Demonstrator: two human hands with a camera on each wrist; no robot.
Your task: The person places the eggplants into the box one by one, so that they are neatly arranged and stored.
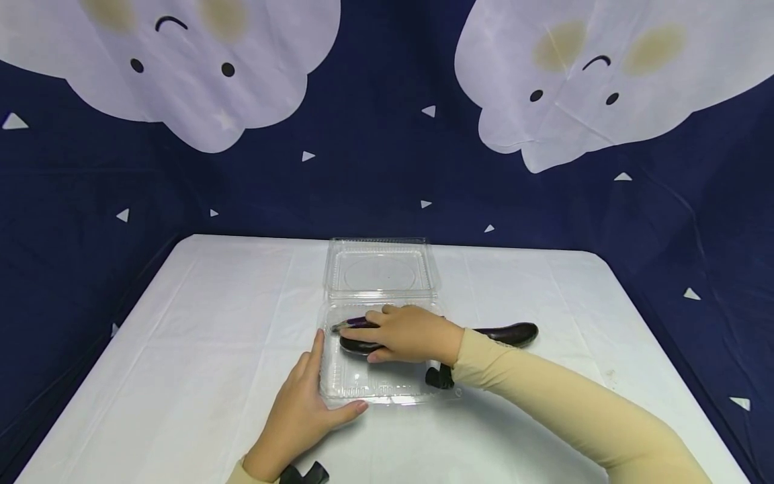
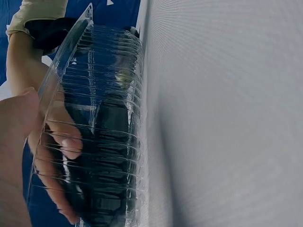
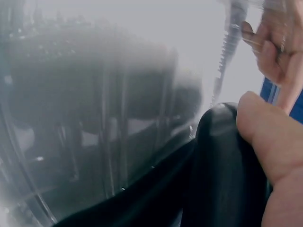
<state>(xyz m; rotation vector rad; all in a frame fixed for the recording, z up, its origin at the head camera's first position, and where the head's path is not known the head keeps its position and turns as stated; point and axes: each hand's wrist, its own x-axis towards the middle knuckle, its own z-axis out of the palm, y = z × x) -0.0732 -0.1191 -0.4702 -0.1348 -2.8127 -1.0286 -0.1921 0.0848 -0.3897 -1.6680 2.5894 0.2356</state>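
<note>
An open clear plastic clamshell box (image 1: 387,390) rests before me, its lid (image 1: 381,269) folded back. My left hand (image 1: 299,407) is spread at the front left corner, with straight fingers along the side and the thumb by the front rim. Over the base, my right hand (image 1: 414,333) grips a dark eggplant (image 1: 357,347), whose rounded end points left. Another eggplant (image 1: 363,322) lies just behind, stem to the left, partly hidden under that hand. In the right wrist view, the thumb presses along the held eggplant (image 3: 222,161).
A dark eggplant end (image 1: 517,334) shows beyond the box's right side, partly hidden by my right forearm. White cloth covers the table (image 1: 199,376). A dark blue curtain (image 1: 375,181) with cloud shapes hangs behind the far edge.
</note>
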